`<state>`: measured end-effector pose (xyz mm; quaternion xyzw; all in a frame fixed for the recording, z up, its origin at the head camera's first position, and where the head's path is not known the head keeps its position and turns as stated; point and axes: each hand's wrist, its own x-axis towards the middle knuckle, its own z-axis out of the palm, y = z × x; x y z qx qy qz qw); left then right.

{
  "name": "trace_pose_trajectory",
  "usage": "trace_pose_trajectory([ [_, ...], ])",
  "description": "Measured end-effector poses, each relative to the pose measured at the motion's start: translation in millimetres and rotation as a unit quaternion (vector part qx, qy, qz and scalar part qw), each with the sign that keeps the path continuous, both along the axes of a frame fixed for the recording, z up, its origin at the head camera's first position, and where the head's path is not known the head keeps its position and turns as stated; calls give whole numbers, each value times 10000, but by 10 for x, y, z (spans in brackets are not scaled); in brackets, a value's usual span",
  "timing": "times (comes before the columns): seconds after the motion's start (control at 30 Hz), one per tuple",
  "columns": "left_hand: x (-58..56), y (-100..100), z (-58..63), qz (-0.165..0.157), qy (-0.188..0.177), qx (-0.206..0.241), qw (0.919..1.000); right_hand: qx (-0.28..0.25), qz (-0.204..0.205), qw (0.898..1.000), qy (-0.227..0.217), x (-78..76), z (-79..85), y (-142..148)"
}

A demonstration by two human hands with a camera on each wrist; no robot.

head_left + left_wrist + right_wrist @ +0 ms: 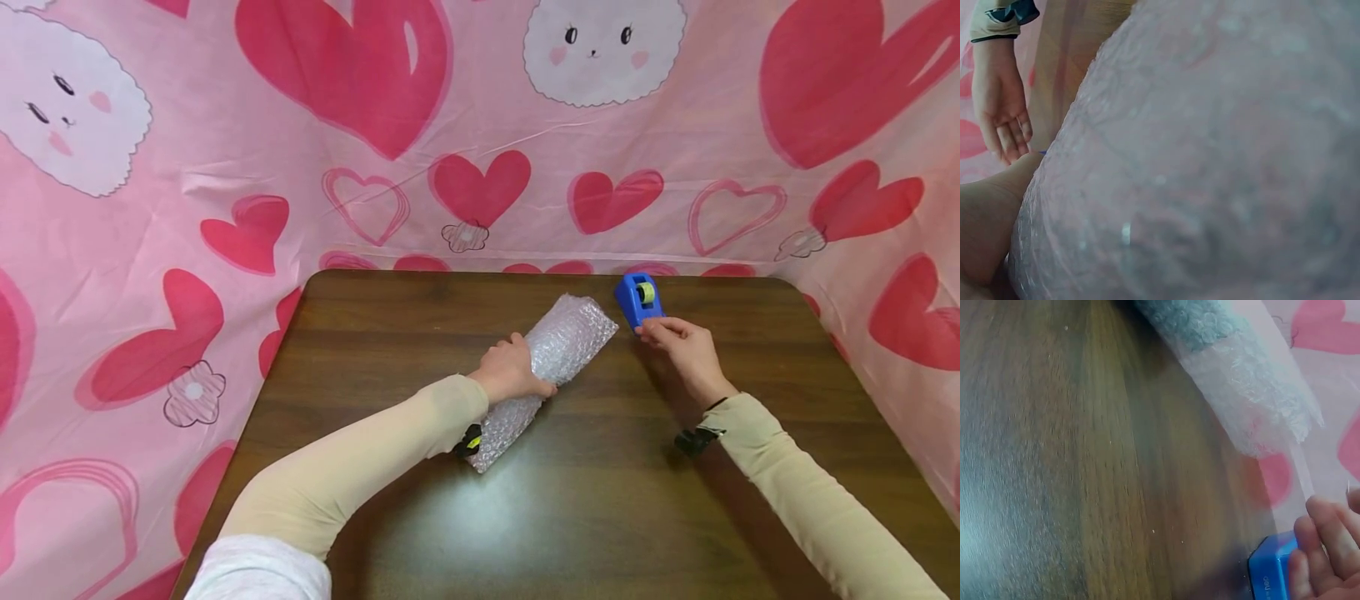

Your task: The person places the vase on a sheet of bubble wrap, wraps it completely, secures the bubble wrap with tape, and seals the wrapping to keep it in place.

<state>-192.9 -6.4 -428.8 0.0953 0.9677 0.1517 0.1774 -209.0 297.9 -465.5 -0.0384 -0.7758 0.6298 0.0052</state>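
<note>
A roll of bubble wrap [566, 342] lies slantwise on the table, its far end toward the tape dispenser. My left hand [512, 371] grips it around the middle, thumb on the near side. In the left wrist view the bubble wrap [1197, 156] fills most of the picture. At the back right stands a blue tape dispenser [640, 304] with a yellowish tape roll in it. My right hand [686, 354] is at its near end, thumb and fingertips pinched together. In the right wrist view a thin pale strip of tape [1302, 472] runs from these fingertips [1319, 506].
The brown wooden table [600, 500] extends around both arms. A pink curtain [480, 125] with hearts and white faces hangs behind its back edge and along the sides. A dark wrist camera [696, 442] sits below the right wrist.
</note>
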Motion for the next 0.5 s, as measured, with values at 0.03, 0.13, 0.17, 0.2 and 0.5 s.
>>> trace_pose_trajectory([
  [0.03,0,-1,-2,0,9,1,10000,-135,20,9999,8,1,6,-3],
  [0.13,3,-1,0,-7,18,10,10000,-83,97,9999,46,16,32,-14],
  [0.17,3,-1,0,-9,18,19,10000,-23,117,9999,62,27,44,-23],
  [0.2,3,-2,1,-15,15,24,10000,76,138,9998,77,38,54,-31],
  [0.5,3,-16,17,34,-62,45,10000,1098,479,9928,52,119,110,-108],
])
